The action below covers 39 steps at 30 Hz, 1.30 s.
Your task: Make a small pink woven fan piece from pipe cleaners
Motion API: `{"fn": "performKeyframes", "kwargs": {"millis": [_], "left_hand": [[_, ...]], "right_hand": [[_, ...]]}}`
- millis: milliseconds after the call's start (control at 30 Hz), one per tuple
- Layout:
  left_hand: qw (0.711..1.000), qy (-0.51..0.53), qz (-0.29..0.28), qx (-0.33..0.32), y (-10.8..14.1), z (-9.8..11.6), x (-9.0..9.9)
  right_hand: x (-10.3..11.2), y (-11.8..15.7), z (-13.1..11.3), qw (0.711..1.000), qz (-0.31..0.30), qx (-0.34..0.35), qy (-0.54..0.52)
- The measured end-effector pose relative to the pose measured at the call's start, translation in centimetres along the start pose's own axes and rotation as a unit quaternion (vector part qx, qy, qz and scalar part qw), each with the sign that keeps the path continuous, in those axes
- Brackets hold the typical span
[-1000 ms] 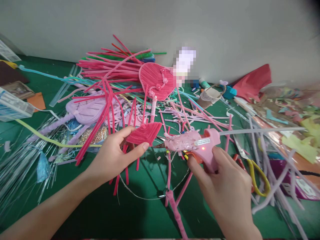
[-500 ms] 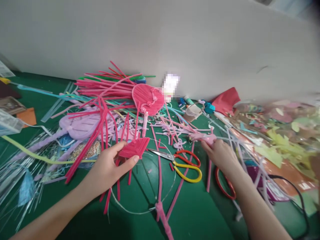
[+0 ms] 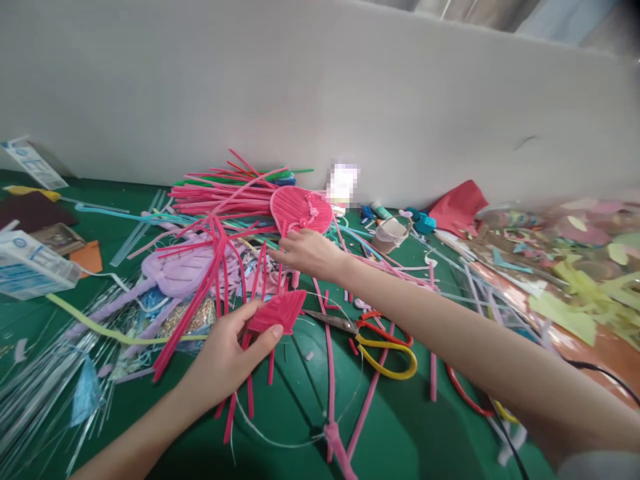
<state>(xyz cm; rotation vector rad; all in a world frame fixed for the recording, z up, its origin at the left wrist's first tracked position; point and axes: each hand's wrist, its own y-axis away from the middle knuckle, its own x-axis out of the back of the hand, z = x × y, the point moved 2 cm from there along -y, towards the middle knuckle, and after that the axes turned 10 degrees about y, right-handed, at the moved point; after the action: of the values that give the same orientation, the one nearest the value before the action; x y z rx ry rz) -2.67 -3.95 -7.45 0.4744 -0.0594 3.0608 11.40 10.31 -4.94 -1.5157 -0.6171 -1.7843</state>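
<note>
My left hand (image 3: 237,343) is closed on a folded red pipe-cleaner piece (image 3: 281,312), flat-faced with a pointed corner, pinched between thumb and fingers. My right hand (image 3: 313,253) reaches across above it, fingers stretched toward the upright red pipe cleaners (image 3: 263,263); whether they touch is unclear. Just behind that hand lies a red round fan shape (image 3: 293,203) with a pink knotted trim. Scissors with red and yellow handles (image 3: 387,357) lie partly open to the right of the held piece. A pink wrapped stem (image 3: 337,443) is at the front.
A lilac fan shape (image 3: 177,267) and silvery strands (image 3: 45,380) are at left, near a white-and-blue box (image 3: 35,263). A small bucket (image 3: 391,233) stands at the back. Paper scraps (image 3: 565,307) cover the right. A grey wall (image 3: 300,93) rises behind the green table (image 3: 400,433).
My right hand has let go of a pink tool at the right and swung left to the red pipe cleaners. My left hand still holds the red piece. The view has tilted slightly.
</note>
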Motion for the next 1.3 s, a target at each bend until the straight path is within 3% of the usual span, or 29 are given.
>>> {"fn": "performKeyframes", "kwargs": {"millis": [67,133,300,333,367,433,500,600,700,800,967,1133,1300], "left_hand": [[1.000,0.005,-0.001,-0.007,0.1,0.2,0.1],[1.000,0.010,0.011,-0.011,0.3,0.4,0.1],[1.000,0.010,0.017,-0.020,0.6,0.8,0.1],[1.000,0.008,0.016,-0.022,0.6,0.7,0.1],[1.000,0.006,0.013,-0.021,0.6,0.6,0.1],[1.000,0.002,0.007,-0.017,0.5,0.2,0.1],[1.000,-0.007,0.016,-0.008,0.4,-0.2,0.2],[1.000,-0.020,0.022,0.002,0.4,-0.7,0.3],[1.000,-0.006,-0.011,-0.001,0.4,-0.5,0.1],[1.000,0.006,-0.010,0.002,0.3,-0.1,0.1],[0.999,0.031,-0.013,0.017,0.5,0.4,-0.2],[0.996,0.042,0.052,0.057,0.9,0.5,-0.4],[0.997,0.057,0.012,0.054,0.8,0.5,-0.4]], "right_hand": [[-0.7,-2.0,-0.1,0.999,0.018,0.019,-0.020],[-0.4,-2.9,1.0,0.998,0.055,-0.002,-0.037],[4.6,-1.4,7.5,0.966,0.194,-0.155,-0.068],[5.9,-0.5,8.8,0.947,0.231,-0.206,-0.084],[7.0,0.8,9.9,0.895,0.298,-0.285,-0.169],[8.7,3.4,10.3,0.855,0.338,-0.329,-0.214],[9.4,6.3,8.7,0.827,0.357,-0.342,-0.268],[8.4,10.3,4.2,0.716,0.377,-0.358,-0.466],[6.2,12.4,-0.5,0.675,0.310,-0.358,-0.565],[4.1,13.0,-3.3,0.659,0.277,-0.374,-0.591],[2.4,13.1,-5.1,0.636,0.269,-0.406,-0.599],[2.4,13.1,-5.6,0.652,0.282,-0.438,-0.551],[2.5,12.6,-5.9,0.662,0.295,-0.426,-0.541]]}}
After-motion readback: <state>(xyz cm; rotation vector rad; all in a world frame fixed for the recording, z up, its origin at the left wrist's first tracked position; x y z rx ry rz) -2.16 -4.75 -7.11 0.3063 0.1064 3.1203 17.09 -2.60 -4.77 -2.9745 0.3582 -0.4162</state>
